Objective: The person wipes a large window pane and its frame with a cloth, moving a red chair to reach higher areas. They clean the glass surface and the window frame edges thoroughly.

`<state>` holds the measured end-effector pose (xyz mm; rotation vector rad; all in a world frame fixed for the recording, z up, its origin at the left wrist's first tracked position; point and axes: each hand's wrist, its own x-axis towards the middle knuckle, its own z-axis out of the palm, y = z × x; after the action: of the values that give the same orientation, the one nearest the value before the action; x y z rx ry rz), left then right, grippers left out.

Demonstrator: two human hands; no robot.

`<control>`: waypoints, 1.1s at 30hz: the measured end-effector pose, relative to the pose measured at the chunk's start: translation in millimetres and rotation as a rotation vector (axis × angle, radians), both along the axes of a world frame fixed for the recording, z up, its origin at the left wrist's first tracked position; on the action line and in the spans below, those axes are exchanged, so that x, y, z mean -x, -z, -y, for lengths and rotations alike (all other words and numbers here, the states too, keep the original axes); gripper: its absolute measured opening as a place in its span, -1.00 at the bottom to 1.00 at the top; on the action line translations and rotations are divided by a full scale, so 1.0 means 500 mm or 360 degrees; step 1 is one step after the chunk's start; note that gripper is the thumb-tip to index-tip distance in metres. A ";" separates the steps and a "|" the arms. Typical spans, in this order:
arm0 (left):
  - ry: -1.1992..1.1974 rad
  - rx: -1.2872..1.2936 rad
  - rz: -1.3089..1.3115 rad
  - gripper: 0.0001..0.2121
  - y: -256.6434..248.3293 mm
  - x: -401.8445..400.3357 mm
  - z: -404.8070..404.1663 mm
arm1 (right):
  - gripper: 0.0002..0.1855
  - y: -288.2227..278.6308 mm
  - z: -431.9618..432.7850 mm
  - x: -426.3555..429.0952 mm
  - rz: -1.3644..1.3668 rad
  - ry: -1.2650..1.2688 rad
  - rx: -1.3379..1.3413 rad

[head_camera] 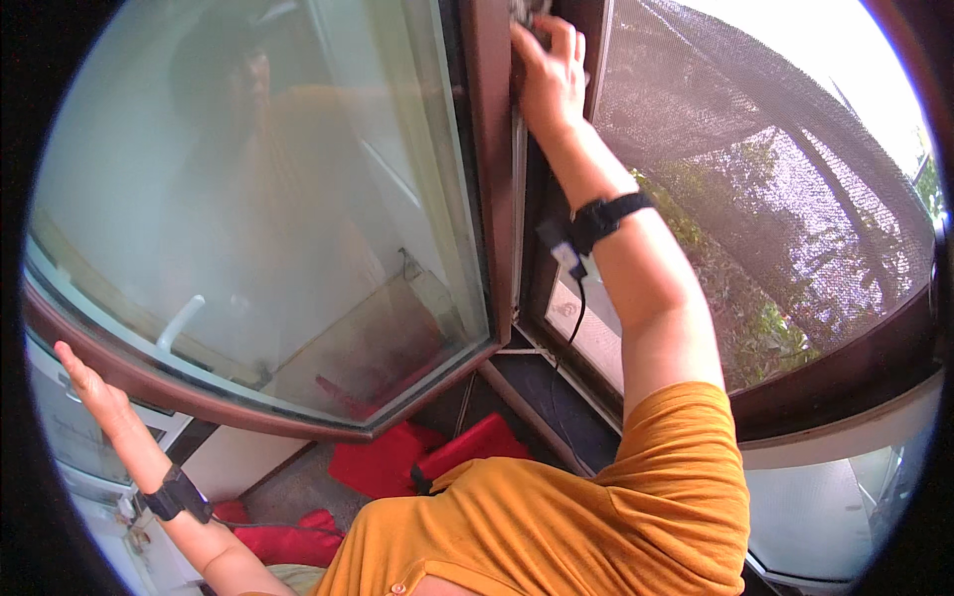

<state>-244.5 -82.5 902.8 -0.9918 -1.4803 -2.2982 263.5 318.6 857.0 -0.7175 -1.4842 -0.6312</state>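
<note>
A brown-framed glass window sash stands swung inward at an angle before me. My right hand reaches high into the gap between the sash's edge and the window frame. Its fingers are bent around a grey, crumpled thing, perhaps a cloth, cut off by the top of the view. At the far left, my left hand lies against the sash's outer brown rail, fingers stretched out and nothing seen in them. Both forearms bear black straps with small devices and cables.
Right of the frame hangs a dark mesh screen, with greenery behind it. A white window handle shows at the glass's lower left. Below the sash are red fabric things and a brown bar.
</note>
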 end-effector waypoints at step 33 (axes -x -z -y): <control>-0.0101 0.0168 -0.0167 -0.16 -0.025 -0.052 -0.013 | -0.49 0.270 0.040 -0.009 -0.0080 -0.0119 0.0451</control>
<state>-218.4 -75.8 915.5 -1.0601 -1.5799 -2.1104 267.8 298.7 721.8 -0.8838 -1.5632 -0.3462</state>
